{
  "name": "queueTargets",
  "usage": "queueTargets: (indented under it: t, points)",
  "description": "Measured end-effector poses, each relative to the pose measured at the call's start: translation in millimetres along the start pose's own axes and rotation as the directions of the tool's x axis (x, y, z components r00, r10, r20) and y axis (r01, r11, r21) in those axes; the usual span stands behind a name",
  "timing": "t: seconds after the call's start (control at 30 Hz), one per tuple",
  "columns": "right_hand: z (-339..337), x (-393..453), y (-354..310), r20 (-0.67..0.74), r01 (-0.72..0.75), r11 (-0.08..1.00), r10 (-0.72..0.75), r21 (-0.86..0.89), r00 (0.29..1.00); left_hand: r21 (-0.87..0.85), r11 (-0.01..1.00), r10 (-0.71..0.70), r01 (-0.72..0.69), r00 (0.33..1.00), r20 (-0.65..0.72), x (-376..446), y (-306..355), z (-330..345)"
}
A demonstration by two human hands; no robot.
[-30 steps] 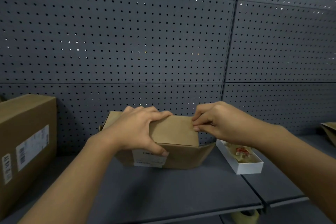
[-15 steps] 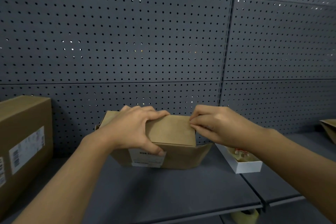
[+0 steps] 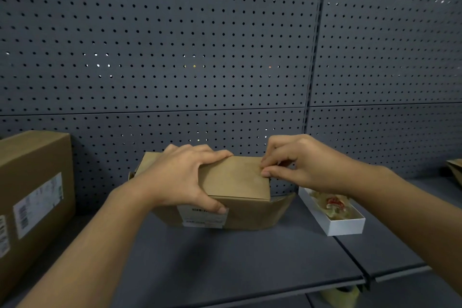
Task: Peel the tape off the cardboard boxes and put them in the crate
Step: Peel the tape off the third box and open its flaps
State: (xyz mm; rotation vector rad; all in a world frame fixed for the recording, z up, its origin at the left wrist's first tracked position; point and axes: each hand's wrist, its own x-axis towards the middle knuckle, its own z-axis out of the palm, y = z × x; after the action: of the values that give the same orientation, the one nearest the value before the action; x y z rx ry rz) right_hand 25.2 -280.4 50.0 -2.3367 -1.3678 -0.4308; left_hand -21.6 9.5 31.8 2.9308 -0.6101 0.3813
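Observation:
A small brown cardboard box (image 3: 237,180) with a white label on its front stands on the dark shelf (image 3: 225,257) against the pegboard wall. My left hand (image 3: 180,177) grips its left half, fingers over the top and thumb down the front by the label. My right hand (image 3: 295,165) is at the box's top right edge, fingertips pinching there; the tape itself is too faint to make out. No crate is in view.
A bigger cardboard box (image 3: 32,197) with barcode labels stands at the left. A white open tray (image 3: 335,212) with small items lies right of the box. Another brown box corner (image 3: 455,170) shows at far right. A tape roll (image 3: 342,295) sits below the shelf edge.
The view has shifted slightly. My right hand's fingertips have worked a little further onto the box's top right edge. My left hand keeps the same grip.

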Motion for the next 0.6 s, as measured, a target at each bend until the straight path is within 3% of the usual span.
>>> queueTargets:
  t: [0.37,0.6]
  points:
    - [4.0,5.6,-1.0,0.025,0.118,0.978,-0.115,-0.175,0.993,0.008,1.000,0.004,-0.004,1.000,-0.009,1.3,-1.1,1.3]
    - [25.7,-5.1,-0.7,-0.107,0.134,0.939,-0.176,-0.317,0.979,-0.003,1.000,0.009,-0.009,1.000,0.009,1.0,-0.9,1.1]
